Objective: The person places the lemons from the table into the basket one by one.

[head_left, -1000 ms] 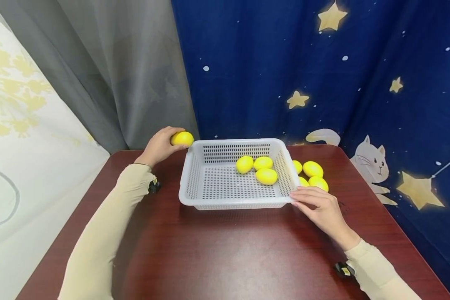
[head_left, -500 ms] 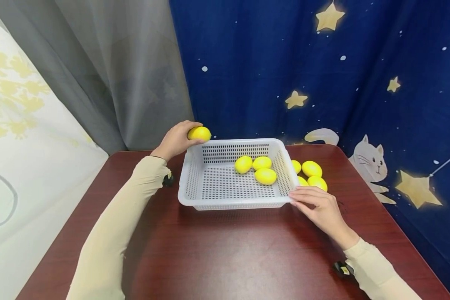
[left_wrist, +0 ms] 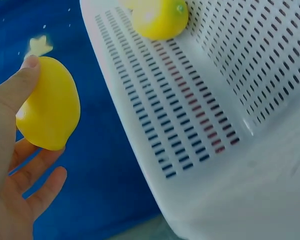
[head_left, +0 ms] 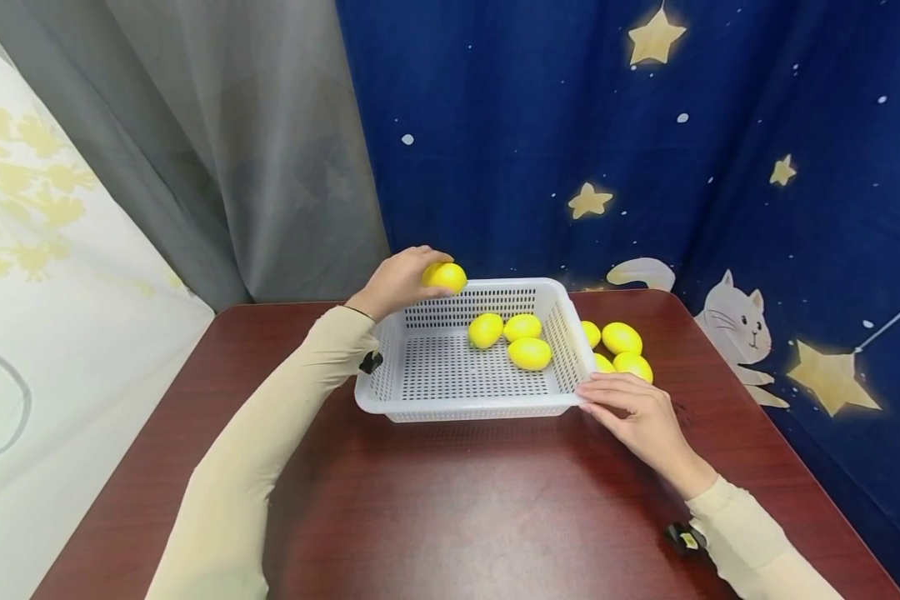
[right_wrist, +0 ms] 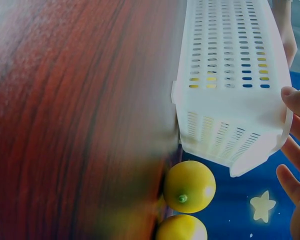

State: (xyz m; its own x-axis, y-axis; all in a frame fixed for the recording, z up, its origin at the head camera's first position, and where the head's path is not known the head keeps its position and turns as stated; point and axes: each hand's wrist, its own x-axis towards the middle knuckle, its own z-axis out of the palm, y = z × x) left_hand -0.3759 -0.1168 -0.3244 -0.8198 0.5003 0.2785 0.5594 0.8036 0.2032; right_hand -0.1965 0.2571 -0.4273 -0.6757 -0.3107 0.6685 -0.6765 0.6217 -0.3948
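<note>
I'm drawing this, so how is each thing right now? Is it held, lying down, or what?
Basket: upright on the table, partly filled.
Held lemon: up, not resting in the basket.
Left fingers: gripping it.
Right fingers: holding the basket's near right corner.
Three lemons: lying in the basket.
Four lemons: lying outside it.
Curtains: hanging.

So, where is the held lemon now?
In the head view, the lemon is in the left hand, near the far rim of the white basket, left of the lemons inside.
</note>
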